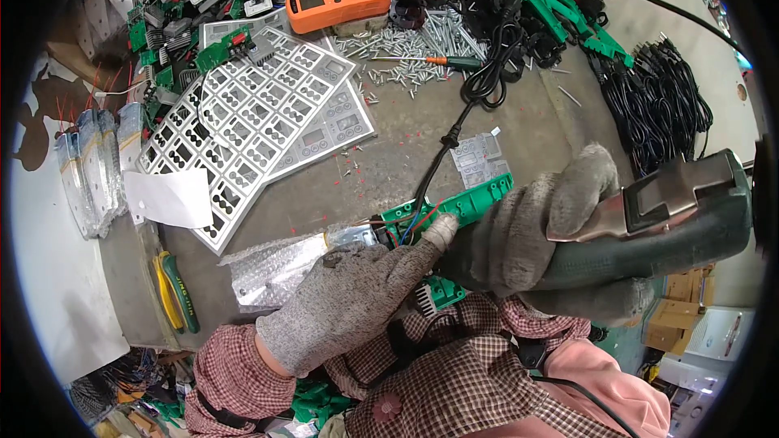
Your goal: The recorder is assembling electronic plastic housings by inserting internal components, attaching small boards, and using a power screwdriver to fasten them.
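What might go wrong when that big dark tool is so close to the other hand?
The power tool in the right hand might slip and hurt the left hand, because that thumb is right near the tool's front end. Gloves may not stop a poke. Also, the thin blue wire lies exposed by the green housing, so it could get pinched.

I have 2 open lanes over the worktop (385, 166): 1 between the panel sheets (247, 122) and the black cable (451, 139), the screw heap (410, 42) blocking its far end, and 1 between that cable and the cord bundle (653, 101), my right hand (534, 223) at its near end.
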A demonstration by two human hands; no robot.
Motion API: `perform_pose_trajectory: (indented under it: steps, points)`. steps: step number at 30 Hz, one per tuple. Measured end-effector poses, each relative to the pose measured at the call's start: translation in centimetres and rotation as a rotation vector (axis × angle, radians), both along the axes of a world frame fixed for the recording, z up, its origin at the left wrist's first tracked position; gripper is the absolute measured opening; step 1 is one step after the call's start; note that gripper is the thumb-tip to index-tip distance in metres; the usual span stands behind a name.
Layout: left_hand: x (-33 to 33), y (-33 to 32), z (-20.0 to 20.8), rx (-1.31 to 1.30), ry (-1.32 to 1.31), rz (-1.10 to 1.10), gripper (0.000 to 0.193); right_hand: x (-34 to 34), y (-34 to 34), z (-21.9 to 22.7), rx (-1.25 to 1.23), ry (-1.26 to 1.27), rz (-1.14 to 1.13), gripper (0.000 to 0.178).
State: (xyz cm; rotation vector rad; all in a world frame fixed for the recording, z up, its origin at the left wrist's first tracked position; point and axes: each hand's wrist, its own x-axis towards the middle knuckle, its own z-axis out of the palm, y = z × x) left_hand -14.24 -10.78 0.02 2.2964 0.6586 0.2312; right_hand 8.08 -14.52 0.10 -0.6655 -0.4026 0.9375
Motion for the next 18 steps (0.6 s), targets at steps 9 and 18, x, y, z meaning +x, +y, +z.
perform_pose_trajectory:
  steps: [9, 18]
  points:
    - [-0.3, 0.1, -0.3, 0.04, -0.024, -0.029, 0.072, -2.0, 1.0, -1.2, -0.063, 0.051, -0.066, 0.096]
    - [0.3, -0.2, -0.8, 0.216, -0.074, -0.003, 0.073, 4.4, -4.6, -2.0, -0.127, 0.111, -0.144, 0.095]
